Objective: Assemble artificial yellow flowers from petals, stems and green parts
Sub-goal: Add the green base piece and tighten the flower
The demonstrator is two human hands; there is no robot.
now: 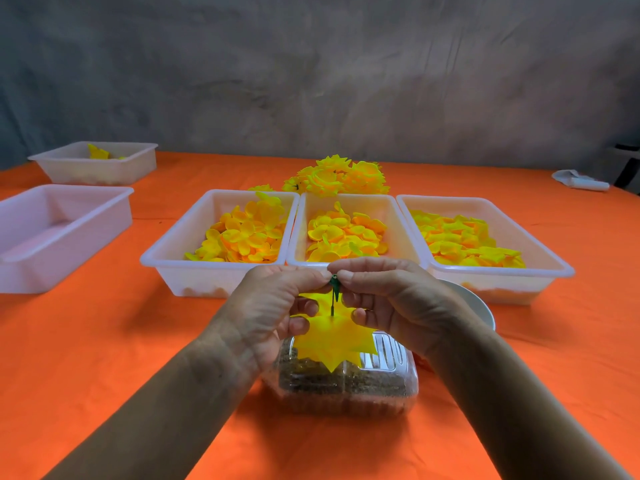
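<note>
Two bare hands meet above the orange table (104, 358), working on one flower between them. The left hand (273, 306) and the right hand (388, 299) both pinch the small dark green plastic stem piece (335, 285) at its top, thumb and forefinger tips closed on it from either side. Lower fingers of each hand curl around the star-shaped yellow fabric petal layer (329, 337), which hangs on the thin pin of the stem just below the green part, directly over a clear plastic box of brownish small parts (343, 386).

The step in hand looks like threading: a pointed petal layer is already on the stem, and the green piece is being seated or pushed along the pin (whether it has reached its stop cannot be told, since the fingertips cover the joint).

Beyond the hands stand three white plastic trays in a row, the left tray (166, 261), middle tray (398, 230) and right tray (554, 265), each holding loose yellow petals. A pile of finished yellow flowers (339, 178) lies behind them. A white bowl (478, 303) sits partly hidden by the right wrist.

Next, the move probably calls for one hand to keep its pinch on the stem while the other lets go to fetch a rounder petal from a tray, keeping the layer from sliding off the pin.
</note>
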